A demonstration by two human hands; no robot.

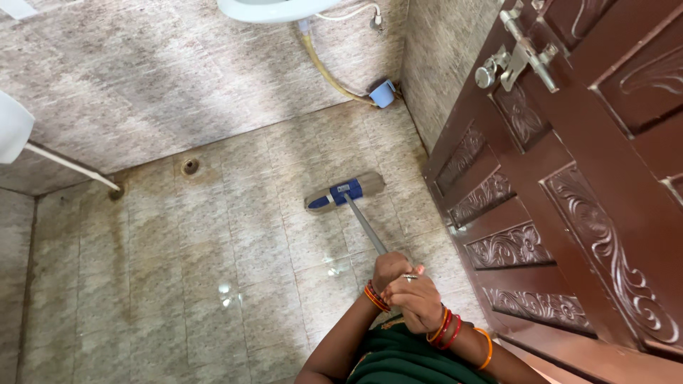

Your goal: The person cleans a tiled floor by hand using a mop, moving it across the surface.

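At the far left, a white fixture [13, 128] juts into view from the tiled wall, with a thin white pipe [71, 167] running down from it to the floor. Right of that, a round floor drain [190, 167] sits near the foot of the wall, and the beige floor tiles [178, 284] shine with small wet glints.

Toward the middle, the flat mop head [345, 193], grey with a blue bracket, lies flat on the tiles, well out in front of you. Its metal handle [366, 226] slants back from the bracket to your hands. Above it, at the top edge, the underside of a white wash basin [270, 10] shows, a yellowish hose [327, 71] dropping from it to a small blue cup [383, 92] in the corner.

Your left hand [390, 269] is wrapped shut around the handle's upper end, orange and red bangles at the wrist. Your right hand [418, 302] is closed tight over it just behind, the two hands touching, a ring showing on one finger and red and orange bangles on that wrist. Green cloth shows below your arms.

At the right, a carved dark brown wooden door [569, 213] stands just beside you, its metal latch [523, 53] near the top.
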